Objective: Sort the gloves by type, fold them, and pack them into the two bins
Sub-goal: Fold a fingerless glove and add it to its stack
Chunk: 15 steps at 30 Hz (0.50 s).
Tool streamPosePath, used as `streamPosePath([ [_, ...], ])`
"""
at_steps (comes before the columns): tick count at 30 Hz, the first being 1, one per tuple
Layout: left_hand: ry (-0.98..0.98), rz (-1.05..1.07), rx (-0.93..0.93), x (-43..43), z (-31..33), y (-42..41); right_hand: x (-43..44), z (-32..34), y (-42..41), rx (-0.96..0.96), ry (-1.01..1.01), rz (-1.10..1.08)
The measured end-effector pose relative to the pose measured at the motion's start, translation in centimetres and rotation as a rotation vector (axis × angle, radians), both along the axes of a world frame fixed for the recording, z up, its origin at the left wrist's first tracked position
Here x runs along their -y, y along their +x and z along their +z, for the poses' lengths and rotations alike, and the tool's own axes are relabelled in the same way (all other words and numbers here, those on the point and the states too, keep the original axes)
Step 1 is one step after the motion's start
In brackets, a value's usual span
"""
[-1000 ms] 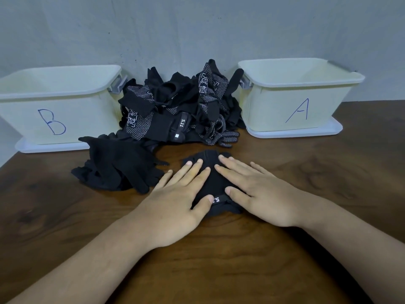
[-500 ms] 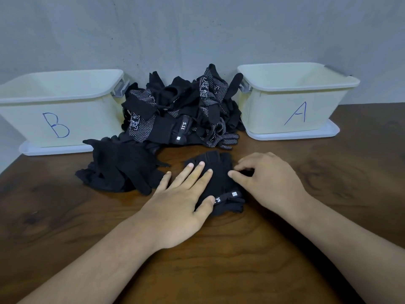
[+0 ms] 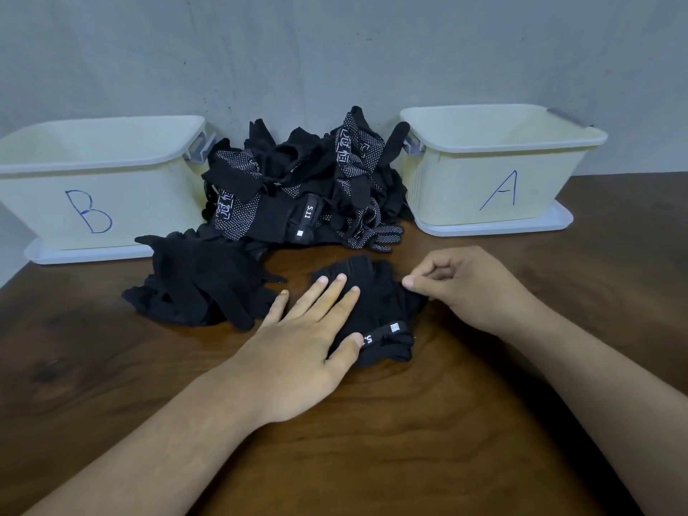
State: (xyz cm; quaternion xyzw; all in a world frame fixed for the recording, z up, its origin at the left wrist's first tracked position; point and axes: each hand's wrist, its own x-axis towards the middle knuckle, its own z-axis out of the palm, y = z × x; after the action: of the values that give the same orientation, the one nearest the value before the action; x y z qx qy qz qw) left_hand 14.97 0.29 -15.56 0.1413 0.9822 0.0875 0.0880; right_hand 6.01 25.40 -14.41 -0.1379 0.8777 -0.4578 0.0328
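**One glove in hand, most of the sorting ahead**

Nearest us, our forearms reach across the wooden table (image 3: 372,448). Our left hand (image 3: 298,340) lies flat on the folded glove (image 3: 383,310), fingers straight and a little spread and the thumb beside its white-lettered strap, pressing it to the table. Our right hand (image 3: 465,288) sits at the glove's right edge with its fingers curled in. It seems to pinch that edge, though the contact itself is hard to see.

We judge the work barely begun, with this glove mid-fold and not yet packed. Just left of it lies a small bunch of plain black gloves (image 3: 197,288), perhaps a first sorted group. Farther back, the mixed heap (image 3: 298,188) of dotted and plain gloves waits against the wall between the bins. Bin B (image 3: 93,195) stands at the far left and bin A (image 3: 495,180) at the far right. No glove shows above either rim, and their floors are hidden from us.
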Motion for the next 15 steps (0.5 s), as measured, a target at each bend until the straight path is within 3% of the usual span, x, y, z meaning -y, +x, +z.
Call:
streamPosePath([
  [5, 0.002, -0.012, 0.0, 0.1, 0.0, 0.1, -0.9, 0.7, -0.2, 0.004, 0.011, -0.108],
  [12, 0.008, -0.017, 0.01, 0.1, 0.1, 0.0, 1.8, 1.3, 0.9, 0.134, 0.241, -0.024],
  [15, 0.008, -0.022, -0.002, 0.1, 0.0, 0.1, 2.2, 1.4, 1.1, 0.148, 0.209, -0.017],
])
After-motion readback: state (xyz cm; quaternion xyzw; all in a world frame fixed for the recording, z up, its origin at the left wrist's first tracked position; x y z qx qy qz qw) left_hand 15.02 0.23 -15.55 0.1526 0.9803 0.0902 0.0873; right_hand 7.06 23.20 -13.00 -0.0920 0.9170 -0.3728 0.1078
